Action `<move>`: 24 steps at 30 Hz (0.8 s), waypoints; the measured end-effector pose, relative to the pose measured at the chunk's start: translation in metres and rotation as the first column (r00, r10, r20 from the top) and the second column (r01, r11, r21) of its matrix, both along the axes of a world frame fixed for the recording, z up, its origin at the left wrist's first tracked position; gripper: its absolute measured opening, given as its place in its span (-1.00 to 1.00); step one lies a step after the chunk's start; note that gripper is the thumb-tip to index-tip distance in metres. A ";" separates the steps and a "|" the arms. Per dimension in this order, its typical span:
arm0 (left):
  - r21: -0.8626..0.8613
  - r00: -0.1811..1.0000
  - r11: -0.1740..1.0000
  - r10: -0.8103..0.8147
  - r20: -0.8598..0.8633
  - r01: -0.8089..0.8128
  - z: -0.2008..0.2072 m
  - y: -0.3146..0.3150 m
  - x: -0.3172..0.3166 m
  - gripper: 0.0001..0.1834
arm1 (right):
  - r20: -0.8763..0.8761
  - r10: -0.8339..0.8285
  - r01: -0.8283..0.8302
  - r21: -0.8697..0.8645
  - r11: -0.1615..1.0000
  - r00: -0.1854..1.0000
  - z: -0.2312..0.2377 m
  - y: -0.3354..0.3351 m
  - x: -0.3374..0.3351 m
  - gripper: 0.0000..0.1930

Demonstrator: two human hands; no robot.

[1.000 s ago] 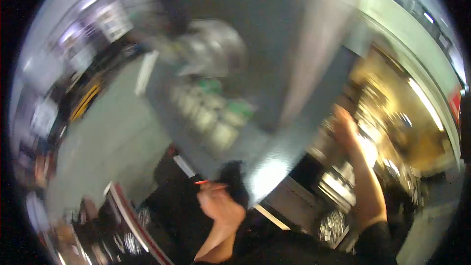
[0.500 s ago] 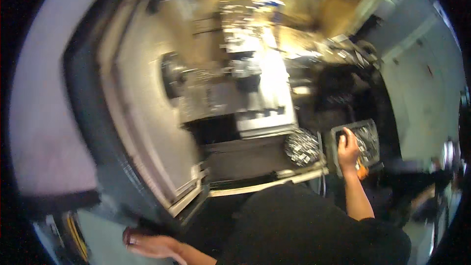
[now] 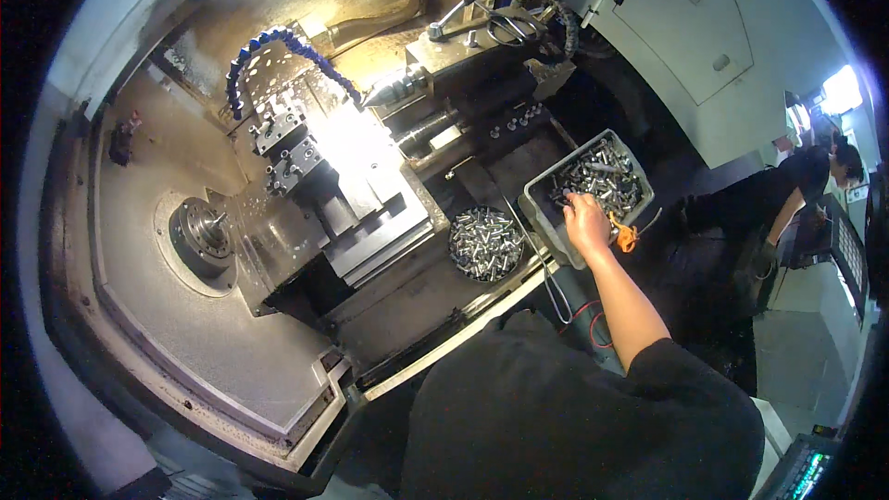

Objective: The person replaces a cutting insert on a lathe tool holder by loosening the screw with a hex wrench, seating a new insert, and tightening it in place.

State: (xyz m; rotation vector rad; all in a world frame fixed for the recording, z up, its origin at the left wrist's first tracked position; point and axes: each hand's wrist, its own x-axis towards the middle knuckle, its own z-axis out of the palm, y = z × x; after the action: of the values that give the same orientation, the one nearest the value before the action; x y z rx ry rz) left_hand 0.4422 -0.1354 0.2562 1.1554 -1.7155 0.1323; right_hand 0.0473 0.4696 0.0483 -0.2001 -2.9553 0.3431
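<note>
My right hand (image 3: pixel 585 224) reaches into a grey plastic bin (image 3: pixel 532 204) of small shiny metal cylindrical parts (image 3: pixel 607 171). Its fingers are bent together with the tips down at the parts, and what they hold, if anything, is hidden. By the wrist, an orange object (image 3: pixel 627 238) sits at the bin's near side. Left of the bin stands a round container filled with similar metal pins (image 3: pixel 486 243). My left hand is out of view.
An open lathe has a chuck (image 3: pixel 202 233) at left, tool holders (image 3: pixel 294 153) on its carriage, a blue coolant hose (image 3: pixel 278 37) and a pointed tailstock centre (image 3: pixel 394 88). A thin metal rod (image 3: pixel 546 278) lies beside the bin. Another person (image 3: pixel 787 190) stands at far right.
My view has turned right and steadied, so the lathe appears tilted and shifted left. My left hand has gone out of view. My right hand is still at the bin.
</note>
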 end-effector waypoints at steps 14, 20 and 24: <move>-0.179 0.981 0.969 -0.184 -0.060 0.171 -0.011 0.003 -0.083 -0.57 | 0.088 -0.076 0.046 0.303 0.952 0.993 -0.037 -0.016 -0.036 -0.81; -0.166 0.958 0.957 -0.260 -0.119 0.239 -0.009 0.011 -0.123 -0.59 | -0.020 0.013 -0.009 0.215 0.977 1.000 -0.027 0.003 -0.014 -0.84; -0.167 0.945 0.948 -0.294 -0.145 0.269 -0.002 0.012 -0.139 -0.60 | 0.097 -0.106 0.093 0.124 0.988 0.990 -0.050 0.007 -0.026 -0.81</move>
State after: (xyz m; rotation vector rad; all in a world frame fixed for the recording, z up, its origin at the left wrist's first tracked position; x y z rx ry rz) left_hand 0.3031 -0.1234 0.2546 0.7812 -1.6718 -0.0172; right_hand 0.0212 0.4766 -0.0020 -0.3596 -3.0411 0.1472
